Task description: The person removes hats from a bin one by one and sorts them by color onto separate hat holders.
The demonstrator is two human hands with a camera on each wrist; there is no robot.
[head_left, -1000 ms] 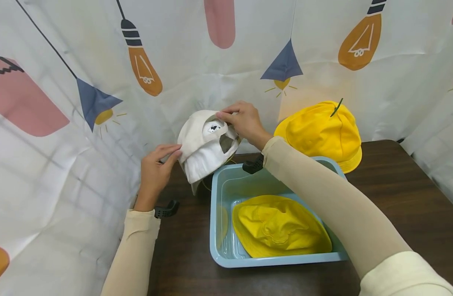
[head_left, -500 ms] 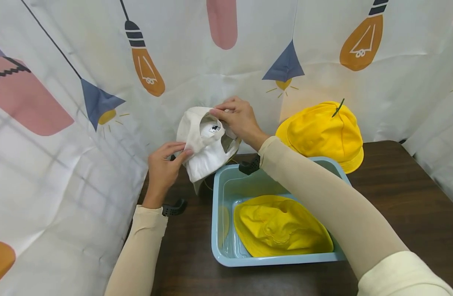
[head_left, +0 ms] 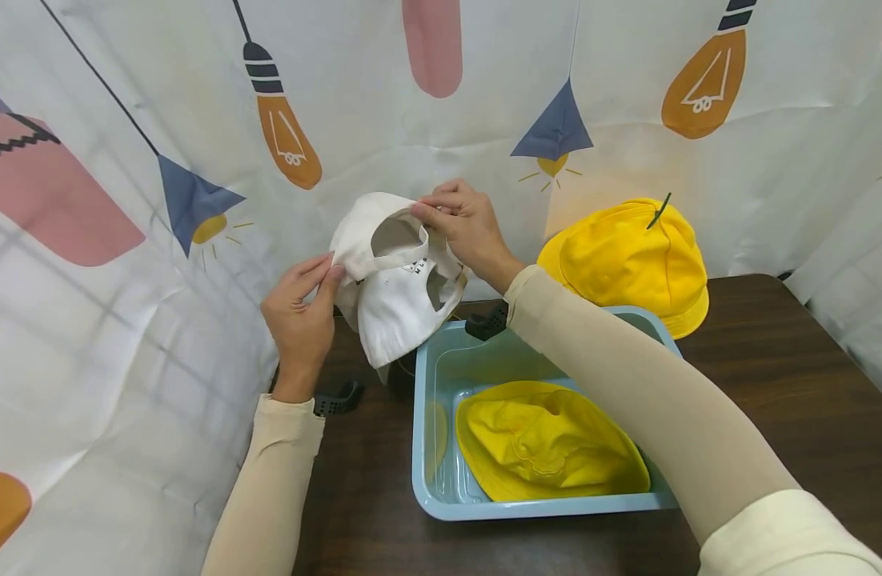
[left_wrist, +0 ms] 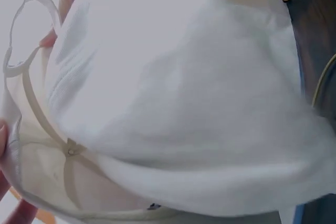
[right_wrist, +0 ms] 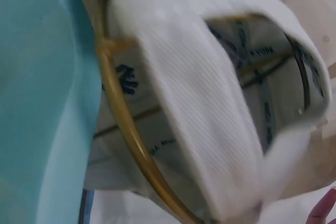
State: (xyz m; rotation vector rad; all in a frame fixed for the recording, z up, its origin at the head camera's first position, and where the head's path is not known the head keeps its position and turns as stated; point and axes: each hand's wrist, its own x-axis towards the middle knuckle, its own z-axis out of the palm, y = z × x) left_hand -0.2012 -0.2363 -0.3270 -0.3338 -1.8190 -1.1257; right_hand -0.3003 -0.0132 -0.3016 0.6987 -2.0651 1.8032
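An off-white baseball cap, its back opening toward me, is held up between both hands. My left hand pinches its left edge between thumb and fingers. At the top of the back opening, my right hand pinches the rim. A second white cap sits behind and below the first, beside the tub's back left corner. In the right wrist view, a gold wire frame runs inside this white cap; dark lettering shows on the lining. White cloth of a cap fills most of the left wrist view.
A light blue tub stands on the dark wooden table, with a yellow brimmed hat lying in it. Behind its right corner is another yellow hat with a green stem. A patterned curtain hangs close behind.
The held cap has risen and spread away from the cap beneath it. My left hand went right, then back up and left; my right hand shifted slightly up and left.
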